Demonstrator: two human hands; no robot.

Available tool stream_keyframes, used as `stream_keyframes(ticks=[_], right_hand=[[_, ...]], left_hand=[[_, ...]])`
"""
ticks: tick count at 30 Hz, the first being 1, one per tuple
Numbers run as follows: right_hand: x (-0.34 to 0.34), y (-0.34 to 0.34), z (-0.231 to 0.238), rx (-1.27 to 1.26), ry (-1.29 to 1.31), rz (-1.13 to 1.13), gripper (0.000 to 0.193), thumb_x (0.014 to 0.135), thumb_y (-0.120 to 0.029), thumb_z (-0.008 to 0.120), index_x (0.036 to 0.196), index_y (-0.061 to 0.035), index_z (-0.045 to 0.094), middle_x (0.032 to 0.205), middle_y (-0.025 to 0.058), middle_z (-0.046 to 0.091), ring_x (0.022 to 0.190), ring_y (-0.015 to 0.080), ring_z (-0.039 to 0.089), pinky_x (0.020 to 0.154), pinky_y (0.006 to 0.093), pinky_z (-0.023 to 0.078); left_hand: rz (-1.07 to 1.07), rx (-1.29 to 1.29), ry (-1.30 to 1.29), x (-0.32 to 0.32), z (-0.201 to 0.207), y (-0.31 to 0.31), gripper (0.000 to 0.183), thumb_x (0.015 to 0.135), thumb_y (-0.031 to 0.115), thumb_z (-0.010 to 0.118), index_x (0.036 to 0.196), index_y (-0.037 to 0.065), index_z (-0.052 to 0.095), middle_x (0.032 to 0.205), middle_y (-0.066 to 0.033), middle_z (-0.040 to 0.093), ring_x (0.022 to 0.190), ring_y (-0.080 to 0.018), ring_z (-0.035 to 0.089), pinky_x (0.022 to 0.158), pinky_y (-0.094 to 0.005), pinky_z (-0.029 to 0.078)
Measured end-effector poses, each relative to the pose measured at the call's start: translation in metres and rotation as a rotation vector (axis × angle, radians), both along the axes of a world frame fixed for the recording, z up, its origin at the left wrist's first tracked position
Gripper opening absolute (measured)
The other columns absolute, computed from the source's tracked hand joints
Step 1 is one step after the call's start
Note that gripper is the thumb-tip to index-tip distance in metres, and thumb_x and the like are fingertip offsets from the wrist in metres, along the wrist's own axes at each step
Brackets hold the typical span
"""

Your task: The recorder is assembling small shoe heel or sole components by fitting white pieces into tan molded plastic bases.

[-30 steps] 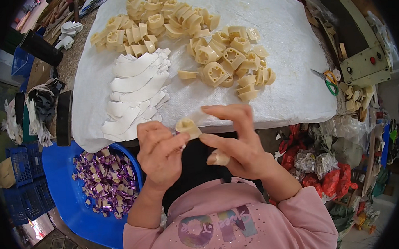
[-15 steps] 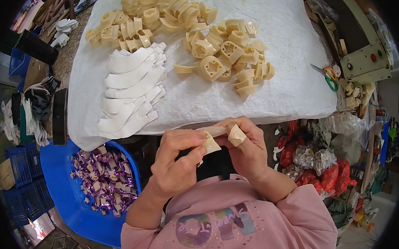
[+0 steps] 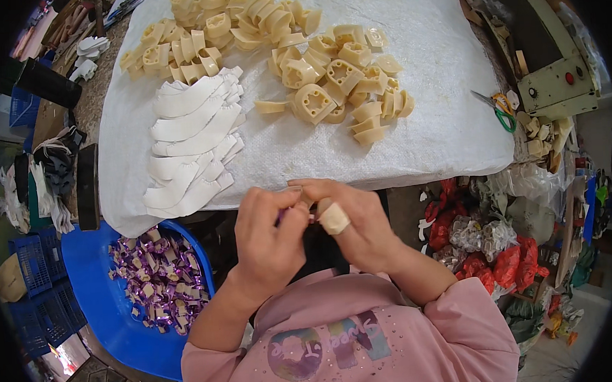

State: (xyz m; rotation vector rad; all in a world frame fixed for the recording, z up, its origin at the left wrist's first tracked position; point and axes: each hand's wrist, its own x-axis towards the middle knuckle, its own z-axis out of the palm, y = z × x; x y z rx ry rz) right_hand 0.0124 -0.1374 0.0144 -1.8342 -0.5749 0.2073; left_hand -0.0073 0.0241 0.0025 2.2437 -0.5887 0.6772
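Pinching a small, mostly hidden purple piece (image 3: 312, 217), left hand (image 3: 268, 236) and right hand (image 3: 358, 228) met, narrowly curled, by the counter's (image 3: 99, 98) near edge.

Orange-and-green-handled scissors (image 3: 497, 106) lie near a pale green machine (image 3: 554, 96).

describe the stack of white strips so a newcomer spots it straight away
Find the large white woven sheet spread in front of the person. On its left side, near the front edge, beyond and left of the person's left hand, lies a stack of overlapping curved strips. They are white, thin and flat, unlike the chunky beige moulded pieces behind and to their right.
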Motion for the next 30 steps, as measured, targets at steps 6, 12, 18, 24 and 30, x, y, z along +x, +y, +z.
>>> stream_keyframes(ticks=[6, 12, 18, 24, 30], right_hand=[[0.030, -0.019, -0.005, 0.398, 0.489, 0.158, 0.045, 0.087, -0.017, 0.063, 0.125, -0.0013, 0.045, 0.108, 0.0142, 0.062, 0.102, 0.0198, 0.060, 0.092, 0.0330, 0.046], [0.041, -0.018, -0.008, 0.308, 0.465, 0.331, 0.053, 0.076, -0.008, 0.073, 0.122, -0.0008, 0.049, 0.099, 0.0106, 0.063, 0.096, 0.0167, 0.061, 0.092, 0.0318, 0.046], [0.036, -0.006, -0.014, 0.258, 0.508, 0.142, 0.039, 0.087, -0.013, 0.060, 0.125, -0.0059, 0.050, 0.090, 0.0092, 0.065, 0.079, 0.0103, 0.058, 0.073, 0.0264, 0.047], [0.033, -0.006, -0.025, 0.446, 0.218, 0.053, 0.034, 0.086, -0.010, 0.058, 0.120, -0.0070, 0.055, 0.107, 0.0091, 0.059, 0.098, 0.0175, 0.053, 0.088, 0.0308, 0.042], [0.029, 0.009, -0.019, 0.246, -0.209, -0.069, 0.020, 0.074, 0.001, 0.056, 0.093, -0.0048, 0.056, 0.096, 0.0084, 0.052, 0.092, 0.0255, 0.045, 0.081, 0.0341, 0.038]], left_hand=[[-0.201, -0.521, 0.152, 0.000, -0.005, 0.005, 0.027, 0.062, -0.021, 0.057, 0.076, 0.000, 0.049, 0.093, -0.0150, 0.060, 0.086, -0.0304, 0.062, 0.072, -0.0352, 0.051], [-0.332, -0.385, 0.105, 0.001, -0.001, 0.002, 0.025, 0.063, -0.019, 0.061, 0.076, -0.001, 0.049, 0.092, -0.0154, 0.061, 0.084, -0.0285, 0.062, 0.068, -0.0333, 0.051], [-0.193, -0.425, 0.248, 0.000, -0.007, 0.001, 0.021, 0.075, -0.011, 0.065, 0.083, 0.004, 0.052, 0.092, -0.0134, 0.061, 0.083, -0.0237, 0.060, 0.072, -0.0319, 0.049], [-0.009, -1.081, 0.460, -0.001, 0.002, -0.009, 0.017, 0.082, -0.001, 0.065, 0.096, -0.004, 0.056, 0.098, -0.0129, 0.062, 0.088, -0.0150, 0.061, 0.081, -0.0277, 0.048], [-0.051, -1.121, 0.525, -0.001, -0.002, -0.014, 0.012, 0.082, -0.001, 0.065, 0.092, -0.005, 0.060, 0.096, -0.0135, 0.063, 0.087, -0.0139, 0.060, 0.080, -0.0265, 0.048]])
